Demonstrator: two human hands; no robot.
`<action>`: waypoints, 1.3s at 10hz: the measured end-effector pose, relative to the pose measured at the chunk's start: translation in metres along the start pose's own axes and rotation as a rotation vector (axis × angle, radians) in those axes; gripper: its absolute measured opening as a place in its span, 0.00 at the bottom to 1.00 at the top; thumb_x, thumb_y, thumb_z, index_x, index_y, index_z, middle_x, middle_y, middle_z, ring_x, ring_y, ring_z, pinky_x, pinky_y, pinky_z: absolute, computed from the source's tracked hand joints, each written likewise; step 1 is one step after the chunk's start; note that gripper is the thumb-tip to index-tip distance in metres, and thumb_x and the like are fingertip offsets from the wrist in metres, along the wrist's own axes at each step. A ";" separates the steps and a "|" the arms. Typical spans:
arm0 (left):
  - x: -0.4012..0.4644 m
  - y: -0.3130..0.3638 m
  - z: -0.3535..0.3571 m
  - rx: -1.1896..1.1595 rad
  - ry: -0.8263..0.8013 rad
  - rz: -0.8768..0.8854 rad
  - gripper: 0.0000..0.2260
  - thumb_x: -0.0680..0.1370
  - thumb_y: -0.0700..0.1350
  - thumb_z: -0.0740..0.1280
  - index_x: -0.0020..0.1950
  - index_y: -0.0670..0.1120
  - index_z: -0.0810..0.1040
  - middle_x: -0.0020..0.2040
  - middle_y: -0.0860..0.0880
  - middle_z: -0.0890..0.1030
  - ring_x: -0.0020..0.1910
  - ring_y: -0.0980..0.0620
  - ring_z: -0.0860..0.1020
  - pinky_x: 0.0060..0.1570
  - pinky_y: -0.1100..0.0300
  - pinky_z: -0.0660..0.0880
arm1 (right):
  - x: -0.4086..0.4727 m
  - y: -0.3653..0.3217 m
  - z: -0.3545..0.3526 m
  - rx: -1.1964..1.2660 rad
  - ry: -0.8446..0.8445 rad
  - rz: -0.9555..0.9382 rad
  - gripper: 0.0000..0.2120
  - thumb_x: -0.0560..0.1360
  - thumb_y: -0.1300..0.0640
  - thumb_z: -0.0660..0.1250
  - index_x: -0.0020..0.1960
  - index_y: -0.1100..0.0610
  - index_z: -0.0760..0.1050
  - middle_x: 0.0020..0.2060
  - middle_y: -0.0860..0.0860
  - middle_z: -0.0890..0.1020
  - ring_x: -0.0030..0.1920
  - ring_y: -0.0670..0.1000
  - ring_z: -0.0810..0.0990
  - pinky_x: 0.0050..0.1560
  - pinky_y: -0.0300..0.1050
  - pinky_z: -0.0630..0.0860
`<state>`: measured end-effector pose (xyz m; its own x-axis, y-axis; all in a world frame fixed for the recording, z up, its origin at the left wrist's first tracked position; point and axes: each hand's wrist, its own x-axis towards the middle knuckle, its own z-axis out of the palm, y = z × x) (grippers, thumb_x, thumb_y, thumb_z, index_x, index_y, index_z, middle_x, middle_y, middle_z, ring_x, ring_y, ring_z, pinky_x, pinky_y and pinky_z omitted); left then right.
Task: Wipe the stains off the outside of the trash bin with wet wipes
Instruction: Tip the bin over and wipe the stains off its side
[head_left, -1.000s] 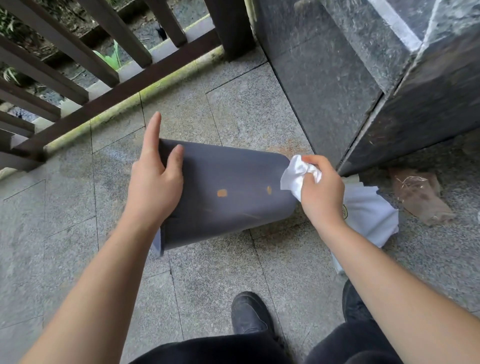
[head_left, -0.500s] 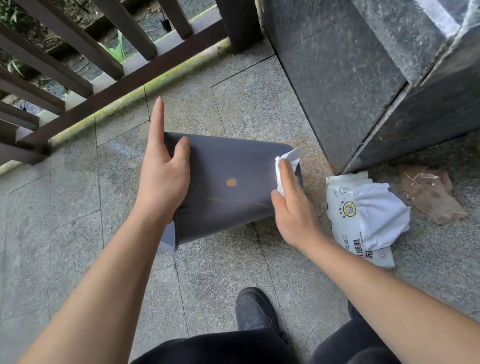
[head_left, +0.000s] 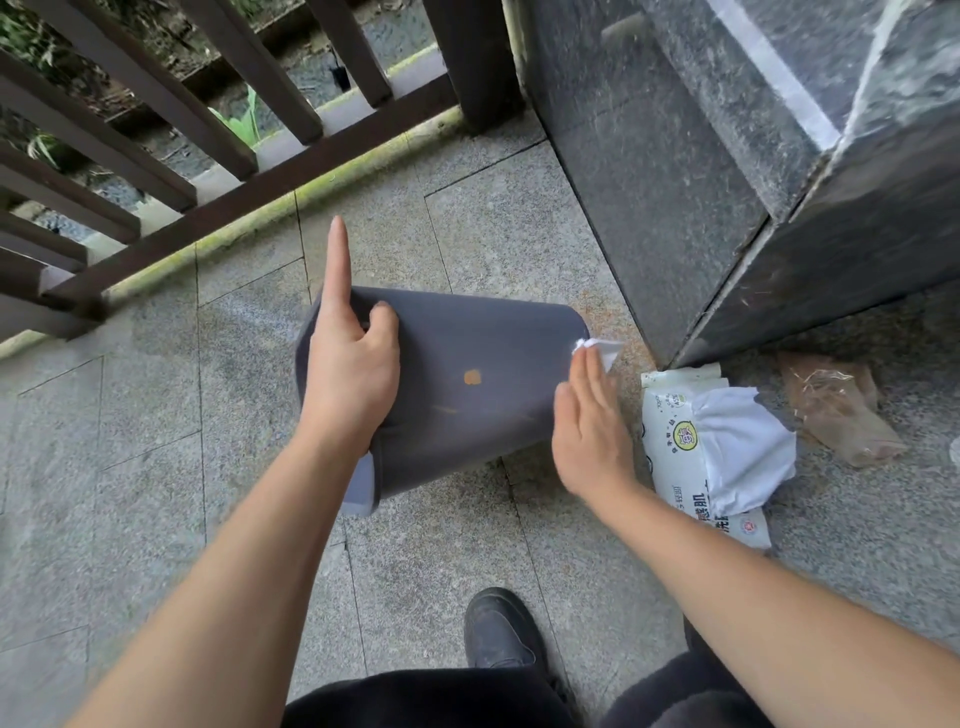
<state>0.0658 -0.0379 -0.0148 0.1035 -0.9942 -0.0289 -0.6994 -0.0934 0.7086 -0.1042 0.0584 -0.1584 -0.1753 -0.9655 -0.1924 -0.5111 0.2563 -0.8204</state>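
Note:
A dark grey trash bin (head_left: 483, 364) lies on its side on the stone floor, its open end toward the left. An orange stain (head_left: 472, 377) shows on its upper side, with fainter streaks below it. My left hand (head_left: 349, 369) grips the bin near its rim, thumb on the side and index finger pointing away. My right hand (head_left: 589, 421) lies flat against the bin's bottom end, pressing a white wet wipe (head_left: 600, 349) whose edge sticks out past the fingertips.
A white pack of wet wipes (head_left: 675, 441) with a loose wipe on top lies right of the bin. A crumpled brown wrapper (head_left: 836, 410) sits beyond it. A dark stone pillar (head_left: 675, 182) stands close behind, a brown railing (head_left: 208, 171) at the far left, my black shoe (head_left: 501, 631) below.
My right hand brought the wipe from beside the bin's end onto its surface and flattened over it. The small stain near that end no longer shows. The left hand kept its hold.

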 end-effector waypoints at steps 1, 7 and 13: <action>0.000 -0.007 -0.004 0.004 -0.001 0.014 0.33 0.80 0.42 0.58 0.79 0.68 0.52 0.34 0.70 0.75 0.29 0.62 0.67 0.28 0.72 0.65 | -0.020 -0.015 0.007 0.008 -0.102 -0.372 0.27 0.84 0.51 0.44 0.80 0.60 0.52 0.81 0.54 0.55 0.81 0.48 0.48 0.80 0.49 0.42; -0.003 0.010 0.016 -0.009 -0.034 -0.005 0.33 0.80 0.44 0.58 0.78 0.71 0.51 0.32 0.73 0.73 0.28 0.62 0.70 0.29 0.71 0.68 | 0.000 0.032 -0.022 0.054 -0.145 -0.002 0.28 0.83 0.45 0.42 0.81 0.50 0.50 0.78 0.37 0.48 0.71 0.26 0.37 0.75 0.31 0.37; 0.002 0.008 0.019 -0.108 0.028 -0.019 0.32 0.84 0.51 0.60 0.83 0.54 0.44 0.80 0.60 0.54 0.57 0.87 0.53 0.45 0.89 0.51 | -0.011 -0.052 -0.015 0.173 -0.155 -0.421 0.31 0.81 0.49 0.50 0.81 0.60 0.49 0.80 0.53 0.58 0.80 0.47 0.53 0.80 0.51 0.45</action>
<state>0.0466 -0.0421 -0.0226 0.1370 -0.9903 -0.0245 -0.6171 -0.1047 0.7799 -0.0883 0.0568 -0.1059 0.1514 -0.9825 0.1087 -0.3610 -0.1574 -0.9192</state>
